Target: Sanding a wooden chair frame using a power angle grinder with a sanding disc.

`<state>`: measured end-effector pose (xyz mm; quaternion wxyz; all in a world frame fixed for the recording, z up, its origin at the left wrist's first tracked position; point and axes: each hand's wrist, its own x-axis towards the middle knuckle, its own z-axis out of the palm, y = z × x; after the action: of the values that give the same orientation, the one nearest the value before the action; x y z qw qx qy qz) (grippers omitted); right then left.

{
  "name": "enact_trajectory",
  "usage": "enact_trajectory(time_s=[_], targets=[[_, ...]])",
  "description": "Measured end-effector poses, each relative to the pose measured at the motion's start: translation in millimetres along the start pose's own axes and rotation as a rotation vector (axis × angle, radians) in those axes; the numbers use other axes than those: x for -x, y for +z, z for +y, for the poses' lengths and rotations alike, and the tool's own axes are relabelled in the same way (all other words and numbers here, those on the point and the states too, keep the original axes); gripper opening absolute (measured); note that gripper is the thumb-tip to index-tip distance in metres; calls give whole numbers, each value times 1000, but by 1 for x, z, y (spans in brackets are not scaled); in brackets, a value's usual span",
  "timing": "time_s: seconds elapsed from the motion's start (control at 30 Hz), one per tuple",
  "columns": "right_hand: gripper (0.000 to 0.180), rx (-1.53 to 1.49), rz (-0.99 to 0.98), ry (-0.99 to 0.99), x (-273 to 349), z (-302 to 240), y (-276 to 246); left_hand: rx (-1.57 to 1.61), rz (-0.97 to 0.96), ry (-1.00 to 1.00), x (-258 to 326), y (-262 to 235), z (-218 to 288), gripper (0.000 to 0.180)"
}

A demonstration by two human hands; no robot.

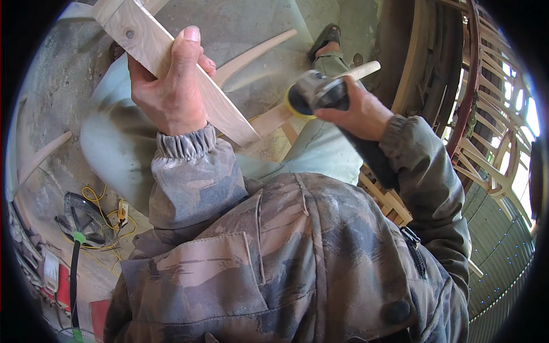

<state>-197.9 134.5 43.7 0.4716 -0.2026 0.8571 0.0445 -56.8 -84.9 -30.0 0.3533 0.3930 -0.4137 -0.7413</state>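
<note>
My left hand point(170, 94) is closed around a pale, flat wooden board point(147, 39) that has a dark knot near its upper end. The board slants from the upper left down toward my lap. In my right hand point(366, 111) is an angle grinder point(321, 91), with a yellow-edged disc point(293, 103) facing left. That disc is a short way right of the board, apart from it. Behind and below the grinder, more pale wood point(271, 120) lies across my legs, and a rounded wooden end point(366, 70) sticks out beyond it.
A curved wooden piece point(251, 59) lies on the concrete floor ahead, another point(44, 155) at far left. A black round fan-like object point(86, 220) and yellow cord point(94, 197) are at lower left. Slatted wooden frames point(497, 100) stand along the right. My sandalled foot point(326, 43) is ahead.
</note>
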Motion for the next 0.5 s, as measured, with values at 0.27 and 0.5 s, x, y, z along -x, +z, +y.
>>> enact_trajectory(time_s=[0.27,0.5], targets=[[87,15,-27,169,-24,38,-31,-61,-31,-9,21,-2,1,47],[107,223,-396,17,-77,-23,1,-145,-64,71,38,-14,-13,53]])
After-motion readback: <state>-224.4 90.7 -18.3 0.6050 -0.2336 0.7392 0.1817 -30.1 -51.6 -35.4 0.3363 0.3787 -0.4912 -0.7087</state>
